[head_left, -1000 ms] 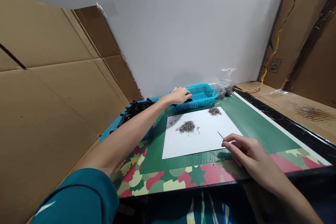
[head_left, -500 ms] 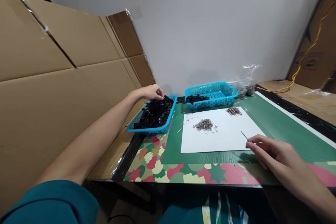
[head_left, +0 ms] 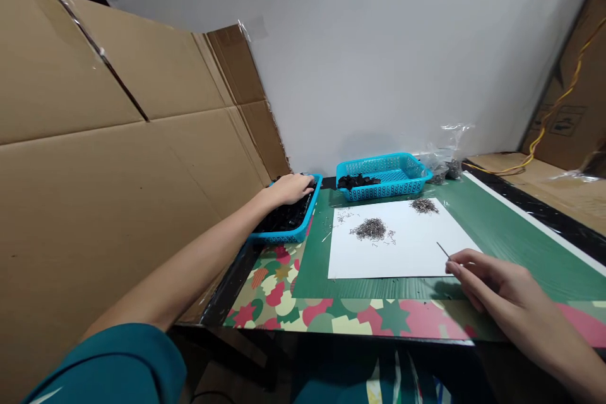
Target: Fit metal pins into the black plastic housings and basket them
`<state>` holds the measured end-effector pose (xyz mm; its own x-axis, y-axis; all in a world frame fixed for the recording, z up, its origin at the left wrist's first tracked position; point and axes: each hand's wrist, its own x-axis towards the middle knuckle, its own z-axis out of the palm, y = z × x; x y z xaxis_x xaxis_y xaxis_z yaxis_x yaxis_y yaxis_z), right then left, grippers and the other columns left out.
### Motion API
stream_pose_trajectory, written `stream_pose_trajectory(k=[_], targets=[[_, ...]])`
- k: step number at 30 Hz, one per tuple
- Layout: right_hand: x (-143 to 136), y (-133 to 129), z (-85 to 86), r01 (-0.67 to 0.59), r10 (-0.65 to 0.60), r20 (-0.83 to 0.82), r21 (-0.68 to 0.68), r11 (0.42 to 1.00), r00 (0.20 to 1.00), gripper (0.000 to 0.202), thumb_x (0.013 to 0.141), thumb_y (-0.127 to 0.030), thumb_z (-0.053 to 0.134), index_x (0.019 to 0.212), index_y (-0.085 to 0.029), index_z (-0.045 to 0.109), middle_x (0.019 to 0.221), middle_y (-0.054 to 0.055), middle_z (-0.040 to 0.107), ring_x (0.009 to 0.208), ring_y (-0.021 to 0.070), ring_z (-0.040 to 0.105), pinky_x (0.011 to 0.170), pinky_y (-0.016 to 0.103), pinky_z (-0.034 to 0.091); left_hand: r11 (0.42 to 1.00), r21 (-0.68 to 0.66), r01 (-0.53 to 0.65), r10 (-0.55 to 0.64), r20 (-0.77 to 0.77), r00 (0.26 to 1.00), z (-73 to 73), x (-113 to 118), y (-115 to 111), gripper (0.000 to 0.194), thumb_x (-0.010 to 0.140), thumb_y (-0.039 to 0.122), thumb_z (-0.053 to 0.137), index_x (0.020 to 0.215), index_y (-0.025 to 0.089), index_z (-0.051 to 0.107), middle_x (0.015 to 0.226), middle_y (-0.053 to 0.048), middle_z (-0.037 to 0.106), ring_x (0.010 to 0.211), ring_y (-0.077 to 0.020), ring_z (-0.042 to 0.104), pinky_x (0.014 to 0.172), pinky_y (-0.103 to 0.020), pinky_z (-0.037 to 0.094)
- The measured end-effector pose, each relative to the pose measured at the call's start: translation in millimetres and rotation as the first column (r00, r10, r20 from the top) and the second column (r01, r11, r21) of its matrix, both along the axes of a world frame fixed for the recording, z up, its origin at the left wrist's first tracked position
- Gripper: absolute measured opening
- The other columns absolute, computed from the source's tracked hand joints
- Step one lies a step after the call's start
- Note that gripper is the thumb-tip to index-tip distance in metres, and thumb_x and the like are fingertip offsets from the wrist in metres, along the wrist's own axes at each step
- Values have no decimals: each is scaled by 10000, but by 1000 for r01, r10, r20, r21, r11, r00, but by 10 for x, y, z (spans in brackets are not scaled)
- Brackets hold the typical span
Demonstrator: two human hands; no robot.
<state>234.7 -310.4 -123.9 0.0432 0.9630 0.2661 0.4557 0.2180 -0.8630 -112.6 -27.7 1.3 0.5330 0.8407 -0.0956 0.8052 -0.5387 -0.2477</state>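
My left hand reaches over the left blue basket, its curled fingers down at the black pieces; what they hold, if anything, is hidden. Near the front right, my right hand pinches a thin dark stick that points up and left over the edge of a white sheet. On the sheet lie a larger pile of tiny metal bits and a smaller pile at its back right corner.
A second blue basket with black pieces in its left end stands behind the sheet. Clear plastic bags are beside it. A cardboard wall rises on the left. Yellow wire hangs at the right.
My left hand has moved right and down onto the black pieces in the left basket. The view has shifted slightly. My right hand still pinches the stick.
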Motion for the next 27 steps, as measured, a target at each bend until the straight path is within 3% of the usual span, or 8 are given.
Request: stream_pose_trajectory(k=[5,10,18,21,23,25,27], targets=[[-25,13,11,9,-9,6,-7,1000,1000,475,1006,-621,529,831,-206,679,675,21,597,571,153,492,516,255,387,999,8,-38,38,31,999,-47,-40,57,308,1016,374,505,1211,193,659,1115,-153,745,973,-310,699,775,-353,499],[-21,2,-12,19,-23,-63,-61,998,998,511,997,-677,509,823,-212,627,574,-23,455,529,141,379,476,255,313,999,-5,-41,41,115,993,-19,-103,98,269,1008,399,515,1057,182,667,969,-122,739,833,-264,678,716,-325,469],[-19,-1,-96,6,-18,-116,-105,994,993,441,1038,-631,453,911,-228,580,590,-36,460,532,140,363,493,257,309,995,80,-67,29,407,913,317,-259,95,254,943,324,573,1098,140,657,1016,-100,752,903,-208,689,788,-286,509],[-63,-13,-55,-20,10,-74,-131,991,997,383,1067,-556,386,958,-245,582,613,-46,403,544,151,339,486,261,285,983,163,-79,-18,519,855,448,-179,9,312,931,308,585,1155,119,691,1031,-101,746,895,-194,678,804,-291,498],[-88,16,23,-35,47,76,-148,988,996,326,1066,-479,394,932,-251,584,651,-26,458,569,162,384,508,270,304,982,189,-28,-100,634,767,468,-41,-123,346,903,306,635,1183,126,727,940,-67,737,783,-167,641,748,-287,480],[-98,100,129,-32,67,269,-133,991,961,264,1041,-409,442,890,-247,584,734,13,586,626,182,486,546,285,330,990,121,77,-141,714,686,407,153,-318,294,907,280,627,1119,130,764,803,-32,690,683,-139,572,666,-271,446],[-92,246,233,-60,109,393,-135,989,913,251,1034,-353,441,865,-240,590,766,33,637,644,191,523,576,299,344,969,-11,247,-140,800,584,267,373,-552,282,942,288,617,1129,132,759,817,-31,675,657,-120,537,625,-262,429]])
